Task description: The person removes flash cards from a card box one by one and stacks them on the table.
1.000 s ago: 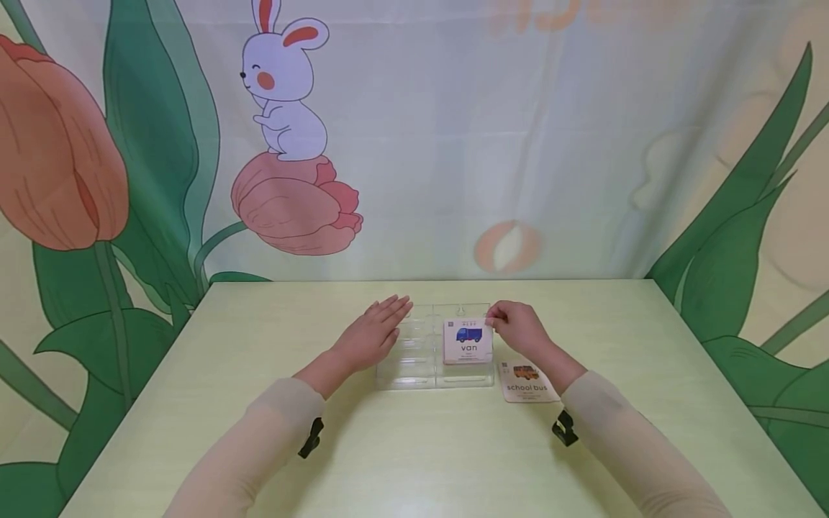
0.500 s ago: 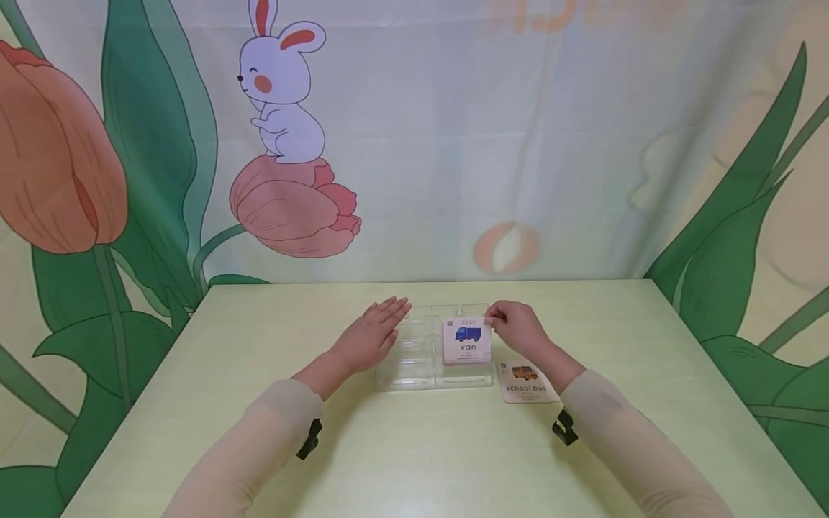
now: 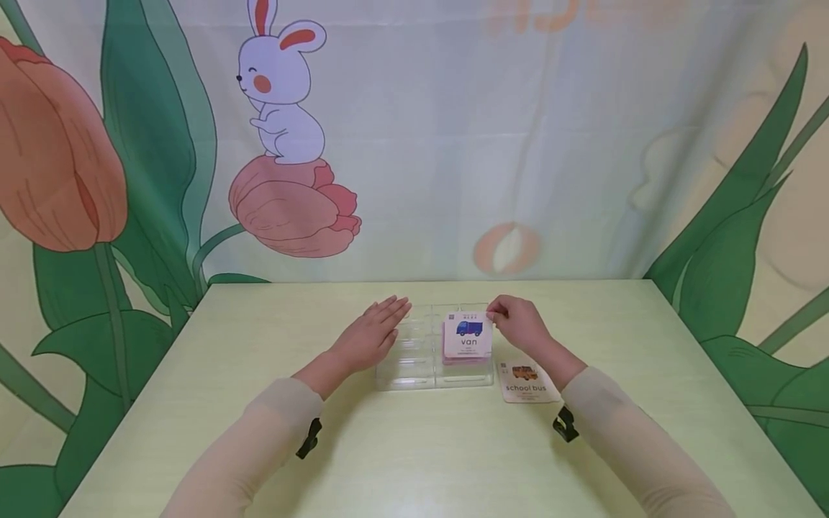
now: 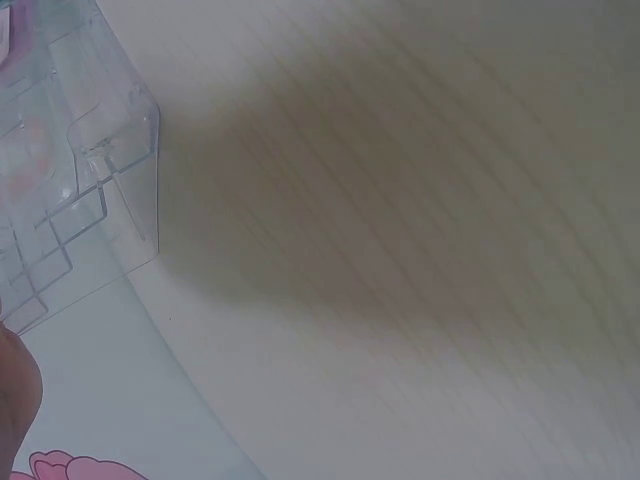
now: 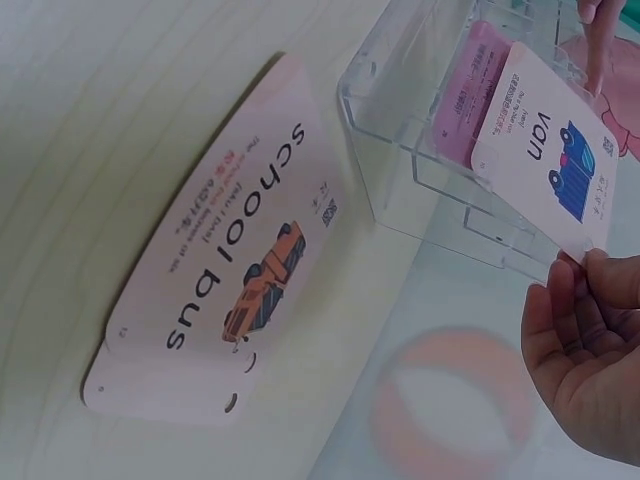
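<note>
My right hand (image 3: 520, 325) pinches the upper right corner of a white flashcard (image 3: 468, 337) that shows a blue truck and the word "van". The card is raised from the right half of a clear plastic card rack (image 3: 405, 375). Just behind it, a pink card (image 5: 468, 92) shows in the right wrist view, still in the rack. My left hand (image 3: 367, 335) lies along the rack's left side with its fingers straight. Only a bit of that hand (image 4: 18, 385) enters the left wrist view.
"School bus" cards (image 3: 526, 392), at least two overlapping, lie on the pale wooden table (image 3: 414, 453) right of the rack and partly under the right forearm. A printed curtain (image 3: 421, 144) with a rabbit and tulips hangs behind the table.
The right hand has lifted the "van" card slightly up from the rack, baring a pink edge below it. The left hand has stayed in place.
</note>
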